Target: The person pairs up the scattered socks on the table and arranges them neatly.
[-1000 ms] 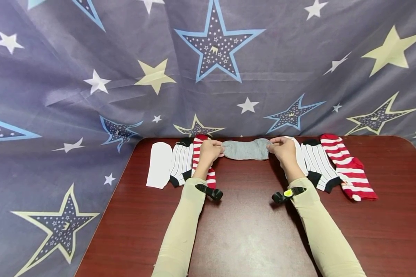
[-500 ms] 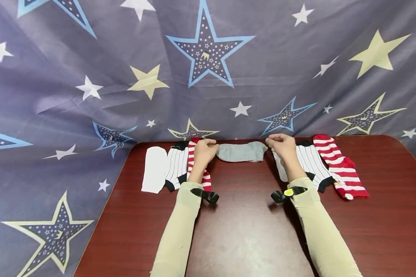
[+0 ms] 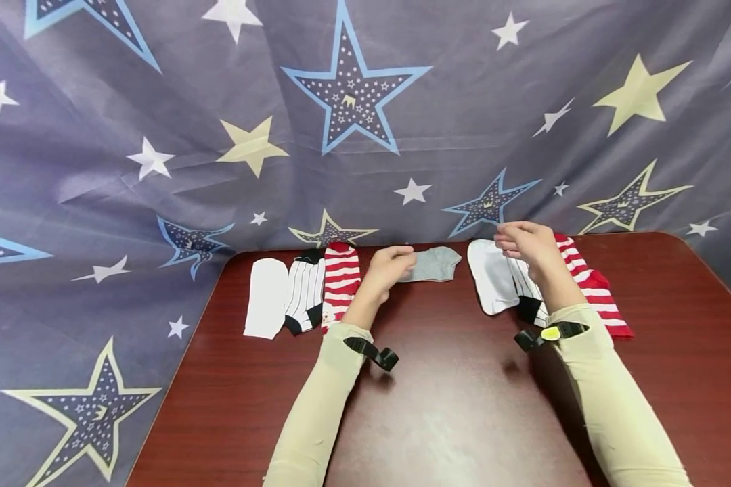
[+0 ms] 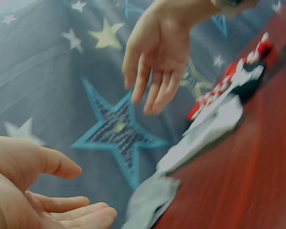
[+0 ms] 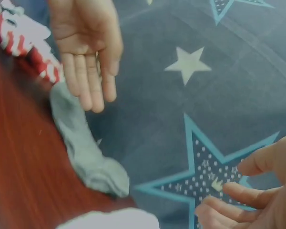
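While the grey sock [image 3: 435,265] lies by the surface's [image 3: 451,406] far edge, crosswise, likely to stand apart from the left socks [image 3: 306,287] and right socks [image 3: 597,297], your left hand [image 3: 387,272] hangs near it, your right hand [image 3: 533,250] above the right socks, fingers loose, holding nothing.

A grey-blue fabric backdrop [image 3: 426,40] printed with white, yellow and blue-edged stars [image 3: 353,101] hangs behind a glossy, reddish-brown wood-grain table [image 3: 445,379] with rounded far corners. Pale light gleams on the tabletop.
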Tool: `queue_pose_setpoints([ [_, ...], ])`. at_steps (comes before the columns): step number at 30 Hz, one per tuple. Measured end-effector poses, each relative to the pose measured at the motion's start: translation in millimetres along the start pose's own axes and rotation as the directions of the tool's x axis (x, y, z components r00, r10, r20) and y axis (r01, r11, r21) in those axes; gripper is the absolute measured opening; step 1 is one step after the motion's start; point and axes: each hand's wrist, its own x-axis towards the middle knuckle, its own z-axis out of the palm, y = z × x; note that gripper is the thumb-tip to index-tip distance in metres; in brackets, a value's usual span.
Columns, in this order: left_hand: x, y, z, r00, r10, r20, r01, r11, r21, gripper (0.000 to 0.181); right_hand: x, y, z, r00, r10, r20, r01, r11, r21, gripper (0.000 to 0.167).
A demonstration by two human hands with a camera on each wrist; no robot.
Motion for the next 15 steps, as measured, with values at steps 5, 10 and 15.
queue_pose_setpoints([
  [5,-1.2,-0.7,30.0,0.977,-0.144,0.159,0.166,0.977,-0.133,0.046,1.9,2.8,-12.7,0.988,0.114,0.1,-0.108,0.992,-0.066,0.028],
  [10,-0.3,-4.7,56.3,0.943,-0.244,0.227,0.288,0.939,-0.189,0.041,0.8,6.1,-19.6,0.968,0.211,0.138,-0.199,0.975,-0.099,0.036],
  [15,1.1,-9.9,75.3,0.925,-0.296,0.237,0.347,0.913,-0.214,0.039,-4.2,11.1,-27.3,0.944,0.295,0.147,-0.271,0.948,-0.166,0.055],
])
